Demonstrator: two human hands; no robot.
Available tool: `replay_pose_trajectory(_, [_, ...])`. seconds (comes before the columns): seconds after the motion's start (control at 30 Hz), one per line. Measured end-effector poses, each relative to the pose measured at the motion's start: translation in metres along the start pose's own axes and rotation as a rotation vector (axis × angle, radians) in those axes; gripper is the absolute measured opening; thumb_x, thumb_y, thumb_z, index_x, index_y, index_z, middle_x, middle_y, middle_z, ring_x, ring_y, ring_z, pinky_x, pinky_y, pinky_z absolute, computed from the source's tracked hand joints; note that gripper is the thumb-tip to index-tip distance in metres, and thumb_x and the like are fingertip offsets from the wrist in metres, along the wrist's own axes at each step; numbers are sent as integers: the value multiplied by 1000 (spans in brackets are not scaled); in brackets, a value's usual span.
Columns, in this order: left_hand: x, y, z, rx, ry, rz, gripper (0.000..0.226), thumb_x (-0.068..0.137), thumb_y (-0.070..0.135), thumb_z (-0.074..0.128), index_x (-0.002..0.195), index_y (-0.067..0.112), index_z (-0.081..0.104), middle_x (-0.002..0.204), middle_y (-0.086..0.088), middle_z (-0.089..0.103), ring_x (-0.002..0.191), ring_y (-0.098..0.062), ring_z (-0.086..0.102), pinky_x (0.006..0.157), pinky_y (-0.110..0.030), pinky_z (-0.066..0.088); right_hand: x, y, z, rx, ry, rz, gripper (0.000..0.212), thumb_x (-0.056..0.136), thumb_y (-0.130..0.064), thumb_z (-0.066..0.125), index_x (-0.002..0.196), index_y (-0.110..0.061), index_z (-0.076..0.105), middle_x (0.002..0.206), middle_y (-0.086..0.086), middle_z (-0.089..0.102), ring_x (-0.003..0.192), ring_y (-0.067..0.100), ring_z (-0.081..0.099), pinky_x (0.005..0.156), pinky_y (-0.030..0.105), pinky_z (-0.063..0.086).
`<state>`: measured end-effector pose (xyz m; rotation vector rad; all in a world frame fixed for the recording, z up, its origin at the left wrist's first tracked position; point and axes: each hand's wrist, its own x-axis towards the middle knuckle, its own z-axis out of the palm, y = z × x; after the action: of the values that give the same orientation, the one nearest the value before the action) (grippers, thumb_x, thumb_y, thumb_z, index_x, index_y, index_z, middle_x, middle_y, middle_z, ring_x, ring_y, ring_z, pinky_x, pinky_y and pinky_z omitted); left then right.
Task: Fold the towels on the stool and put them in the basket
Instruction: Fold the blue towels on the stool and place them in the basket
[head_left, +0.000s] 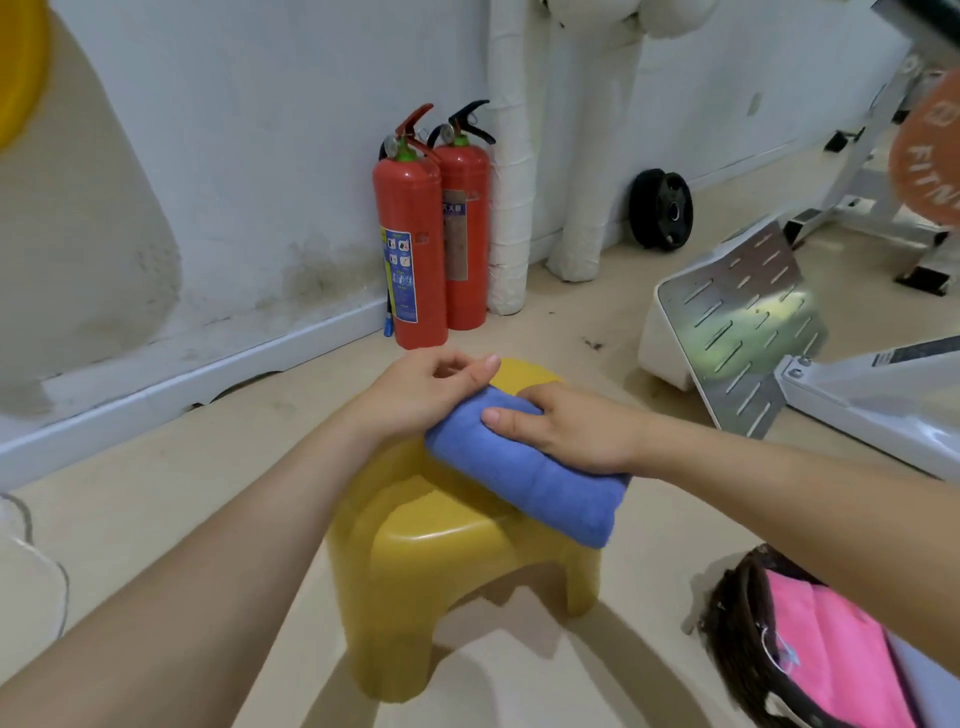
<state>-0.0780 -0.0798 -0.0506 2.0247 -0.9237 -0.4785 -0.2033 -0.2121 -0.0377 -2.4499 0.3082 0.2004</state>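
One wide-angle camera sits on the person's head, facing forward and steeply down. Both forearms run in from the bottom edge, large and close, to the left hand (426, 395) and right hand (566, 431), which meet at the towel (524, 483) on the stool (441, 545) near mid-frame, close under the lens. The basket (737, 639) is cut off by the lower right corner. The wall (260, 156) and extinguishers (415, 249) fill the top, farther off, and the skirting board (208, 374) bends with the lens
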Motion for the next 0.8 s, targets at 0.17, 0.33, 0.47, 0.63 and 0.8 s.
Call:
replay_pose_trajectory(0.17, [-17,59,30,-500,-376,-143,52,79,58,64,113,19,67,106,-4,72,91,-16,68,75,-31,54,-57,20,-44,42,174,-127,39,93,-56,41,84,-22,57,76,-10,61,71,8,58,69,28,46])
replay_pose_trajectory(0.33, [-8,118,93,-427,-332,8,45,83,45,66,110,9,65,102,-6,73,92,-17,69,73,-29,53,-120,79,-87,190,83,-8,68,72,-80,49,113,-27,61,106,-6,70,97,11,67,91,38,52])
replay_pose_trajectory(0.47, [-13,158,159,-100,-292,219,17,91,39,60,92,22,63,79,16,69,74,4,62,67,-16,46,-178,148,-112,328,-177,80,41,80,-47,70,114,-26,64,109,-2,71,101,15,68,92,39,53])
replay_pose_trajectory(0.63, [-23,169,235,358,-356,510,21,87,35,63,102,26,51,93,11,60,84,-5,54,74,-26,43,-211,254,-94,-83,90,103,6,80,-24,70,86,-25,70,59,-8,54,56,4,48,60,30,43])
replay_pose_trajectory(0.8, [-30,174,301,506,-413,625,21,90,37,57,104,26,47,96,9,52,83,-9,46,69,-25,36,-241,314,-53,553,-119,548,49,94,-63,30,117,-25,50,74,13,67,50,15,63,51,27,52])
